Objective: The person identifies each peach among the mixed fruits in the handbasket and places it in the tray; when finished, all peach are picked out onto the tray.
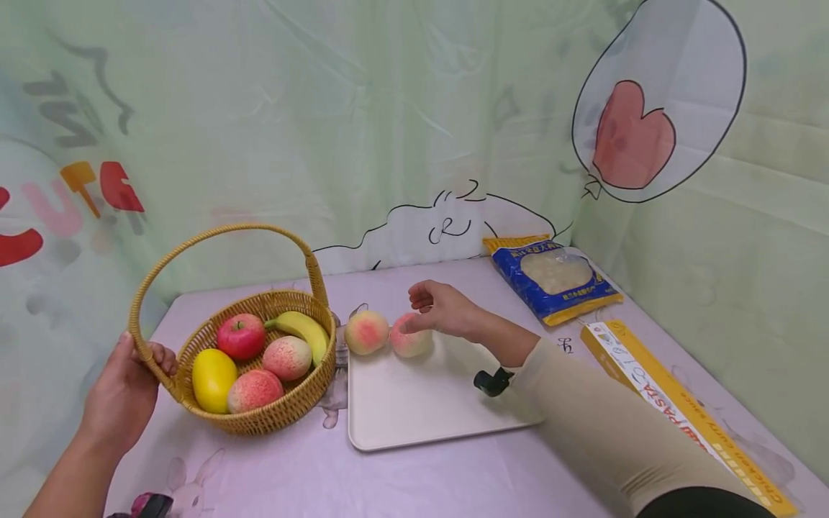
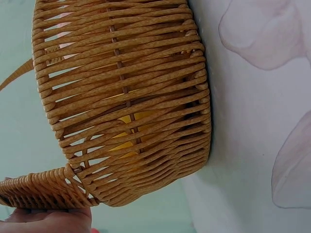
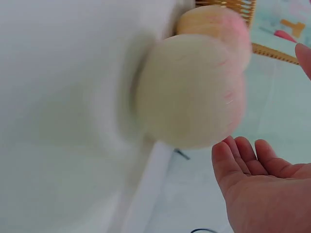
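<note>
Right peach (image 1: 411, 342): just below right grip (image 1: 447, 309), on its near-left side, sitting at the far part of the tray (image 1: 414, 403). Right grip is released, fingers loosely bent. Contact with that peach: can't tell. Left peach (image 1: 367, 332): farther left of right grip, beside the right one, over the tray's corner.

Head view has right grip overlapping the peach; right wrist view shows what that hides: wide gap between thumb and fingers, thumb clear of the fruit.

Left grip (image 1: 123, 392): fingers curled round the handle (image 1: 315, 279), grasping its left end, low down. Left wrist view gives only part of the palm by the handle, plus outer weave with yellow showing through; finger wrap reads in head view only.

Basket (image 1: 311, 392): right of left grip, on the tabletop (image 1: 278, 475). Inside: mango (image 1: 214, 381) nearest left grip, apple (image 1: 241, 338) beyond it, banana (image 1: 304, 334) at the far right side, upper peach (image 1: 287, 357) next to banana, lower peach (image 1: 255, 391) next to mango.

Bag (image 1: 550, 277): beyond and right of right grip. Box (image 1: 680, 410): right of right grip, alongside the sleeve (image 1: 583, 403).
</note>
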{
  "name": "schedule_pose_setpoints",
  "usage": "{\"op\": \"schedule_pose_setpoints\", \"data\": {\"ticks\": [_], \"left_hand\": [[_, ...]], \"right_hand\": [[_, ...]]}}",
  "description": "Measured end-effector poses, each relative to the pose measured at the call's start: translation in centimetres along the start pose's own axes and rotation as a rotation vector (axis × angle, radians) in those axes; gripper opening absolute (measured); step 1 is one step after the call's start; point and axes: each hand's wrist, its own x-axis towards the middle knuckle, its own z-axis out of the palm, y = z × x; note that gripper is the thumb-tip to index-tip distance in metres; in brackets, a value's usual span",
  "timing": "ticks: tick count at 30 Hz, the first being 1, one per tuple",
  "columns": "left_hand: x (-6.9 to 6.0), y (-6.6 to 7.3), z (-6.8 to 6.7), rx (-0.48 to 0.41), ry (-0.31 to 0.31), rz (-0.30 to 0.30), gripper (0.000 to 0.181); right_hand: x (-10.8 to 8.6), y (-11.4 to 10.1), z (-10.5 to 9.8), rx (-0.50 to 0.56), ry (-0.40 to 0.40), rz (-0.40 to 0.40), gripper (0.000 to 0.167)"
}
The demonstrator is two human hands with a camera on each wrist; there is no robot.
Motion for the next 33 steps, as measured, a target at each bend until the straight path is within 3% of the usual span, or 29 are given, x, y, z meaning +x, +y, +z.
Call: {"op": "schedule_pose_setpoints", "data": {"ticks": [12, 18, 33], "left_hand": [[-0.1, 0.0, -0.1, 0.011, 0.016, -0.004, 0.04], [0.0, 0.0, 0.0, 0.004, 0.015, -0.002, 0.04], [0.1, 0.0, 0.2, 0.021, 0.02, 0.009, 0.04]], "right_hand": [[0.7, -5.2, 1.5, 0.052, -0.098, -0.116, 0.074], [1.5, -6.7, 2.8, 0.037, -0.153, -0.19, 0.072], [3.3, -11.5, 4.7, -0.137, -0.294, -0.223, 0.073]]}}
